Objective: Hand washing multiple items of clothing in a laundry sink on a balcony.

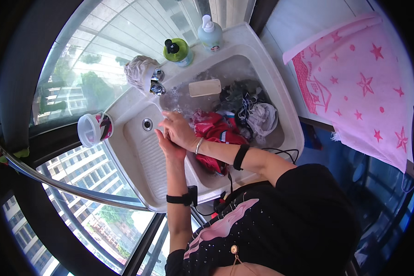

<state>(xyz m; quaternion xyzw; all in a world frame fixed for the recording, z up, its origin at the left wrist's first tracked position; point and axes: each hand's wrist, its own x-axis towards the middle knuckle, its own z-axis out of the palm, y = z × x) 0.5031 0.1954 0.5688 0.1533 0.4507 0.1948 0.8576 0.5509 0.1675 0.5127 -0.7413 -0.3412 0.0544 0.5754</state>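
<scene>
My right hand (180, 130) lies across my left hand (172, 146), the two touching above the divider of a stone laundry sink (295, 120). The right fingers are spread; the left fingers are partly covered, and whatever may be between the palms is hidden. Under and left of the hands is the ribbed washboard (155, 165) with a metal drain (147, 124). To the right, the basin holds cloudy, sudsy water, a wet red garment (214, 127), a bunched whitish cloth (263, 119) and dark clothes (241, 93). A pale rectangular block (204, 88) lies behind them.
Chrome taps (157, 82) and a crumpled whitish cloth (141, 70) stand on the rear ledge, beside a green pump bottle (179, 53) and a pale blue one (210, 36). A plastic tub (95, 129) sits at the left corner; a pink star-patterned towel (355, 86) lies right.
</scene>
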